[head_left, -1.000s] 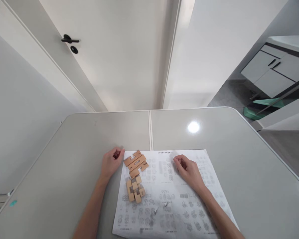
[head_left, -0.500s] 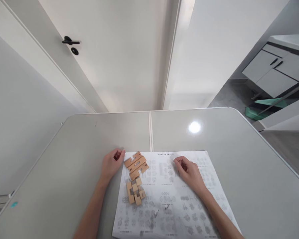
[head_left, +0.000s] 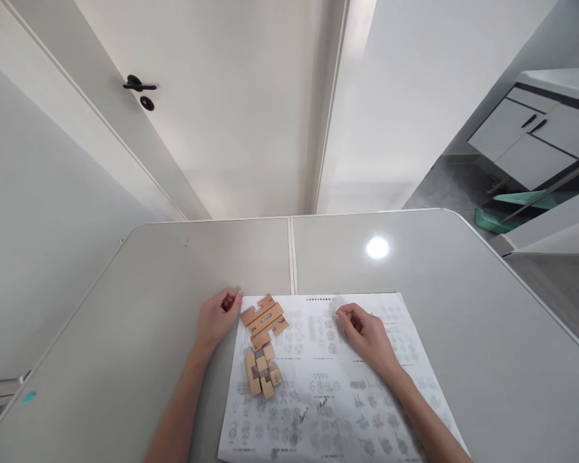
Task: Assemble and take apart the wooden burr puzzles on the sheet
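Door: white, closed, rising behind the table at 12 o'clock.
Table: grey top with a seam running from 12 to 6 o'clock down its middle and a glare spot at 1 o'clock.
Cabinets: grey fronts with dark handles, far off at 2 o'clock.
Printed sheet: white paper covered in small diagrams, lying flat on the near half of the table, mostly right of the seam.
Right hand: rests on the sheet's far half, fingers curled in toward the thumb, nothing seen in them.
Left hand: rests on bare table at 9 o'clock of the sheet's far left corner, fingers loosely folded in, holding nothing visible, just beside the wooden pieces.
Notched wooden pieces: flat pale slats lying side by side on the sheet's far left corner, at 3 o'clock of the left hand.
Interlocked block: small joined wooden bars at 6 o'clock of the slats, touching them, on the sheet.
Door handle: black lever at 11 o'clock.
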The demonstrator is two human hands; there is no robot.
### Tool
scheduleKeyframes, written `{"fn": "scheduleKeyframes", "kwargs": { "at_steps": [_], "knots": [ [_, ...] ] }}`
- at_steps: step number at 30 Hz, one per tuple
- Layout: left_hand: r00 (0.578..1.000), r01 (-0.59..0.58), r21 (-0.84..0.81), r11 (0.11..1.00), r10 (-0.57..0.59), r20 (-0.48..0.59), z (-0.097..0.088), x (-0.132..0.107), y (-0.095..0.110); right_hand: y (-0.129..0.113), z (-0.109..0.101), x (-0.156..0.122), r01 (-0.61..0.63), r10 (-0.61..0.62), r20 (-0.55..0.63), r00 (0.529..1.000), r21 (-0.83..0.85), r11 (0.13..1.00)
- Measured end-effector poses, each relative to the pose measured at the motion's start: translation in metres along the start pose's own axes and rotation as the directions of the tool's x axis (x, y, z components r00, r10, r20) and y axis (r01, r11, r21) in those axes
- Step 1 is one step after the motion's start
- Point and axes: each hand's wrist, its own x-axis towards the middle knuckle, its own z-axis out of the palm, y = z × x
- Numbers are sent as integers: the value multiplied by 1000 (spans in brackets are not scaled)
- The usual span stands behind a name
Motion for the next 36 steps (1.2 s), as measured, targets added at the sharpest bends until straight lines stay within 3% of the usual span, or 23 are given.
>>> {"fn": "scheduleKeyframes", "kwargs": {
  "at_steps": [13, 18, 23, 29, 36],
  "knots": [
    [999, 17, 8, 1000, -17, 30, -1, 0, 1, 0, 0, -1, 2, -2, 11, 1000, 1, 1000],
    [992, 15, -4, 1000, -14, 125, -8, -4, 17, -1, 0, -1, -7, 7, 14, 1000, 20, 1000],
    [921, -64, 197, 978, -19, 390, -21, -16, 53, 0, 0, -1, -13, 12, 15, 1000, 41, 999],
    [860, -130, 388, 913, -91, 502, -28, -22, 82, 1, 0, -1, -24, 22, 28, 999, 61, 998],
    [824, -127, 482, 867, -179, 538, -24, -15, 94, -2, -1, 0, -21, 18, 33, 999, 68, 997]
  ]
}}
